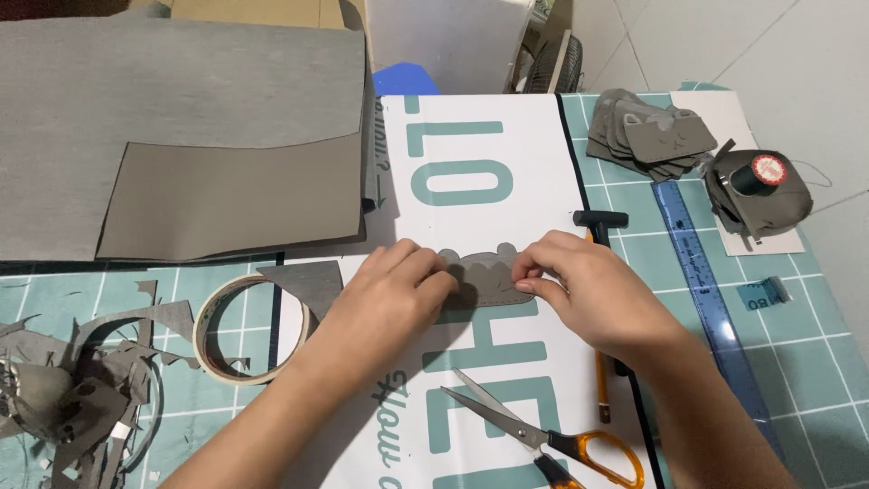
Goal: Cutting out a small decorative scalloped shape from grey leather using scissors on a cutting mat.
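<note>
A small grey cut-out piece (489, 276) with a scalloped top edge lies on a white printed sheet (507, 136). My left hand (389, 303) presses down on its left end with bent fingers. My right hand (588, 290) pinches its right end between thumb and fingertips. Both hands meet over the piece, which stays flat on the sheet.
Orange-handled scissors (543, 435) lie open below the hands. A roll of tape (249, 328), grey scraps (81, 389), large grey sheets (181, 118), a blue ruler (706, 290), a small hammer (600, 219), a stack of cut pieces (652, 136) and a thread spool (760, 177) surround them on a green cutting mat (815, 362).
</note>
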